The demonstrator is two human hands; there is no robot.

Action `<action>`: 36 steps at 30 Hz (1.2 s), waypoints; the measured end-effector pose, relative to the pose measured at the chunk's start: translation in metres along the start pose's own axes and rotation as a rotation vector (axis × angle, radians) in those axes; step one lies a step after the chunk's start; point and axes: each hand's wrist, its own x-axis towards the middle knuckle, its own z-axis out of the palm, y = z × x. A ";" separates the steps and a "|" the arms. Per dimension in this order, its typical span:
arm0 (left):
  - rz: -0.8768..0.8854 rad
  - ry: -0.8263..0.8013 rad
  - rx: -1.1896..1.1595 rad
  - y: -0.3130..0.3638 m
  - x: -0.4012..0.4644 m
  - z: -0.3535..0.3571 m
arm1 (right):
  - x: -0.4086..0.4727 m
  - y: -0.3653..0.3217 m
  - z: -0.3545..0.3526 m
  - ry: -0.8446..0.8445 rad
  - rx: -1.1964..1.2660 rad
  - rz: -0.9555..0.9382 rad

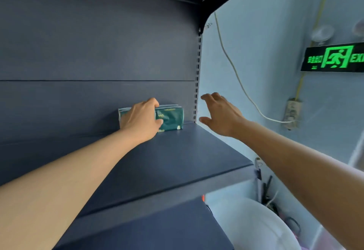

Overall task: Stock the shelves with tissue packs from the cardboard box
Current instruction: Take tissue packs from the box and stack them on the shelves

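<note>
Here we see dark green, glossy tissue packs (171,119) standing at the back of the smooth blue shelf (177,157), our left hand (140,120) curled round them; our right hand (221,113) hovers beside, fingers spread, holding nothing.

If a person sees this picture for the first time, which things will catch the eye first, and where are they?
The glowing green exit sign on the pale wall at the right stands out most. Next, the left hand grips green tissue packs at the back of the dark blue shelf, near its right end. The right hand hovers open just past that end.
</note>
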 end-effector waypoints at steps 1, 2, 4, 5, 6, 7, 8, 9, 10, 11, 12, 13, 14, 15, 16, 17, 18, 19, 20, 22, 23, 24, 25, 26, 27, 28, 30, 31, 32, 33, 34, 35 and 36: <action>0.014 -0.016 -0.009 0.012 -0.012 -0.002 | -0.018 0.005 -0.009 0.009 0.008 0.025; 0.026 -0.033 -0.025 0.025 -0.026 -0.004 | -0.036 0.010 -0.017 0.014 0.014 0.046; 0.036 -0.072 -0.070 0.049 -0.053 -0.003 | -0.075 0.021 -0.029 0.011 0.038 0.092; 0.038 -0.090 -0.094 0.061 -0.068 -0.002 | -0.095 0.027 -0.033 0.008 0.051 0.118; 0.044 -0.106 -0.119 0.074 -0.083 0.001 | -0.115 0.033 -0.036 0.006 0.059 0.139; 0.049 -0.125 -0.138 0.085 -0.097 0.004 | -0.135 0.038 -0.037 -0.001 0.064 0.158; 0.052 -0.147 -0.156 0.096 -0.112 0.008 | -0.154 0.044 -0.037 -0.012 0.070 0.174; 0.048 -0.173 -0.171 0.105 -0.126 0.013 | -0.173 0.050 -0.034 -0.027 0.081 0.191; 0.045 -0.199 -0.182 0.114 -0.140 0.018 | -0.191 0.056 -0.031 -0.044 0.093 0.207; 0.044 -0.230 -0.186 0.121 -0.153 0.026 | -0.209 0.062 -0.026 -0.065 0.102 0.224; 0.047 -0.258 -0.186 0.128 -0.166 0.035 | -0.227 0.067 -0.020 -0.086 0.109 0.243; 0.047 -0.286 -0.186 0.132 -0.178 0.045 | -0.243 0.073 -0.013 -0.111 0.115 0.264; 0.043 -0.315 -0.187 0.136 -0.191 0.056 | -0.259 0.078 -0.005 -0.136 0.120 0.285; 0.034 -0.352 -0.189 0.139 -0.203 0.068 | -0.274 0.083 0.004 -0.162 0.125 0.305; 0.026 -0.391 -0.192 0.140 -0.214 0.080 | -0.288 0.088 0.014 -0.188 0.127 0.323; 0.019 -0.430 -0.197 0.140 -0.225 0.094 | -0.302 0.093 0.025 -0.216 0.130 0.340; 0.014 -0.465 -0.204 0.140 -0.235 0.108 | -0.315 0.097 0.037 -0.248 0.131 0.355; 0.007 -0.498 -0.209 0.138 -0.244 0.123 | -0.327 0.101 0.048 -0.279 0.135 0.372; 0.000 -0.532 -0.214 0.136 -0.252 0.137 | -0.339 0.105 0.061 -0.309 0.142 0.393; -0.010 -0.612 -0.222 0.130 -0.267 0.168 | -0.360 0.111 0.085 -0.370 0.164 0.444; -0.015 -0.653 -0.224 0.126 -0.274 0.183 | -0.370 0.114 0.099 -0.400 0.177 0.466; -0.021 -0.691 -0.222 0.122 -0.281 0.199 | -0.380 0.116 0.112 -0.426 0.189 0.487; -0.026 -0.724 -0.217 0.117 -0.288 0.216 | -0.390 0.118 0.126 -0.451 0.197 0.512; -0.030 -0.751 -0.212 0.113 -0.294 0.232 | -0.399 0.120 0.140 -0.472 0.202 0.534; -0.037 -0.778 -0.208 0.107 -0.301 0.249 | -0.407 0.122 0.155 -0.495 0.209 0.553; -0.044 -0.804 -0.201 0.102 -0.309 0.265 | -0.416 0.123 0.170 -0.518 0.224 0.569; -0.049 -0.860 -0.179 0.093 -0.323 0.296 | -0.431 0.126 0.199 -0.552 0.248 0.610; -0.045 -0.881 -0.167 0.089 -0.329 0.309 | -0.438 0.127 0.211 -0.569 0.246 0.627; -0.041 -0.901 -0.156 0.085 -0.334 0.323 | -0.445 0.128 0.225 -0.591 0.241 0.638; -0.037 -0.914 -0.152 0.082 -0.338 0.337 | -0.451 0.130 0.238 -0.613 0.238 0.650; -0.030 -0.925 -0.154 0.079 -0.341 0.348 | -0.457 0.131 0.250 -0.631 0.238 0.664; -0.013 -0.939 -0.162 0.077 -0.343 0.361 | -0.462 0.133 0.262 -0.645 0.237 0.681; 0.012 -0.952 -0.175 0.075 -0.345 0.373 | -0.466 0.136 0.274 -0.648 0.234 0.695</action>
